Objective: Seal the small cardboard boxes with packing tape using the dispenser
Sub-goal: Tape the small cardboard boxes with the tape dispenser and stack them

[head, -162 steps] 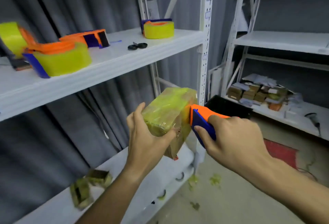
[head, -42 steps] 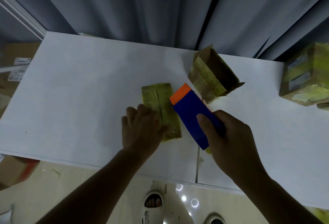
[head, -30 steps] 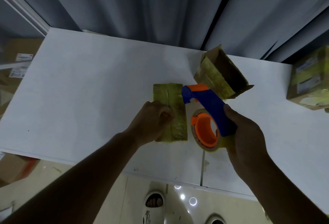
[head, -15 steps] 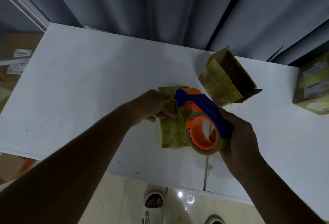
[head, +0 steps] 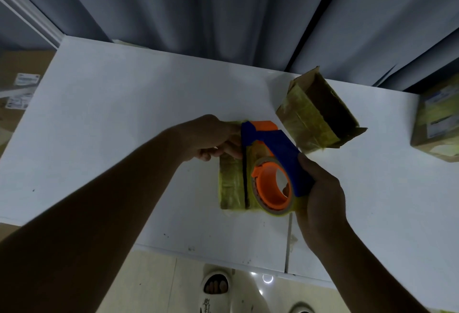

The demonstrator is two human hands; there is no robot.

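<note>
Yellow-taped flat cardboard box [head: 232, 183] on the white table [head: 124, 119] is pinched by left-hand fingers [head: 223, 148]; the blue-and-orange tape dispenser [head: 273, 163] is gripped by right-hand fingers [head: 304, 161]. An open box [head: 320, 111] seemingly remains unsealed.

From my remote seat I see a tape dispenser [head: 275, 148] with a deep blue handle and a bright orange head and hub, its roll of tape [head: 273, 203] a translucent yellow. Under it the flat box [head: 231, 183] is brown cardboard glazed in yellow-green tape with one dark stripe down its middle. At two o'clock from it an open box [head: 315, 111] is tan outside, dark brown inside, banded yellow. At three o'clock, a taped box [head: 437, 124] carries a white label. The shelf [head: 111, 114] is plain white; the curtain [head: 198, 7] behind is grey-blue. At six o'clock, a white sandal [head: 215, 285] on a beige floor [head: 149, 283].
</note>
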